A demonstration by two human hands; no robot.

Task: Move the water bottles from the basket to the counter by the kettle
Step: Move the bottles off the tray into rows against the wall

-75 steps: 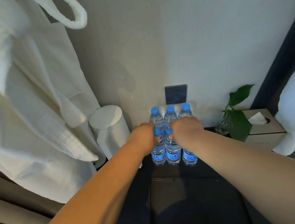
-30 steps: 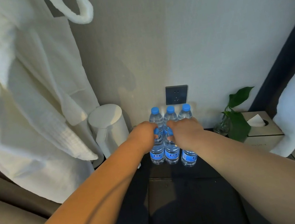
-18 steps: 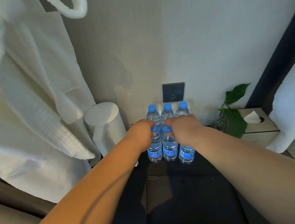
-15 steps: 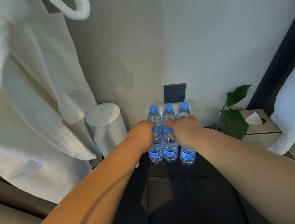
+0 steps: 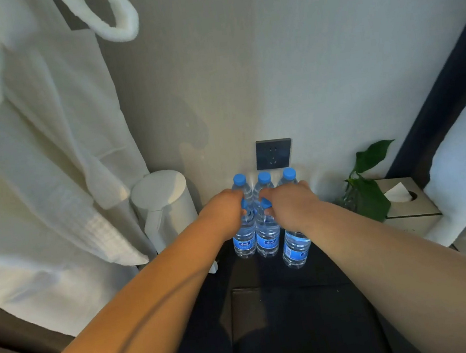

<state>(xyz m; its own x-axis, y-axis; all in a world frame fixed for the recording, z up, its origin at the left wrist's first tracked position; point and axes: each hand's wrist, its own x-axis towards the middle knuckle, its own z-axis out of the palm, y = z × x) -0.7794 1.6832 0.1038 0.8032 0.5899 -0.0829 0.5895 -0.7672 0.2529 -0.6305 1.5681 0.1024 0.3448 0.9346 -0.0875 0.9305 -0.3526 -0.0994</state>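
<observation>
You had your left hand [image 5: 224,209] closed on the neck of a front bottle [image 5: 244,242] and your right hand [image 5: 289,205] gripping two more, all standing on the table [image 5: 275,296] just right of the kettle [image 5: 167,206]. This looked like the placing step; next, let go and withdraw without tipping them.

Both my bare forearms reach forward, left hand [image 5: 224,209] and right hand [image 5: 289,205] curled closed, knuckles nearly meeting.
</observation>
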